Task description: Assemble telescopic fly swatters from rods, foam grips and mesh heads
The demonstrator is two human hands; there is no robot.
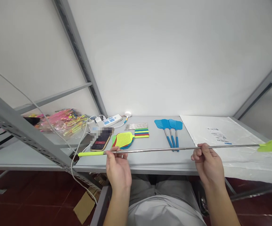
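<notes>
A telescopic fly swatter (pixel 159 150) is stretched out level in front of me, with a long silver rod, a yellow-green grip at the left and a yellow-green paddle at the far right. My left hand (pixel 119 168) is closed on the rod just beside the grip. Farther right, my right hand (pixel 207 161) pinches the rod between thumb and fingers. Behind the rod lie blue fly swatters (pixel 171 124) with short silver and blue handles. To their left are stacked loose swatter heads (pixel 124 138), the top one yellow-green, with coloured handles, and several silver rods (pixel 136 126).
A phone (pixel 102 139) lies near the table's left side by a white power strip (pixel 111 120) with cables. White plastic packaging (pixel 208 128) covers the right side. Metal shelf posts (pixel 79 53) stand left and right. Bagged colourful items (pixel 62 121) lie on the left shelf.
</notes>
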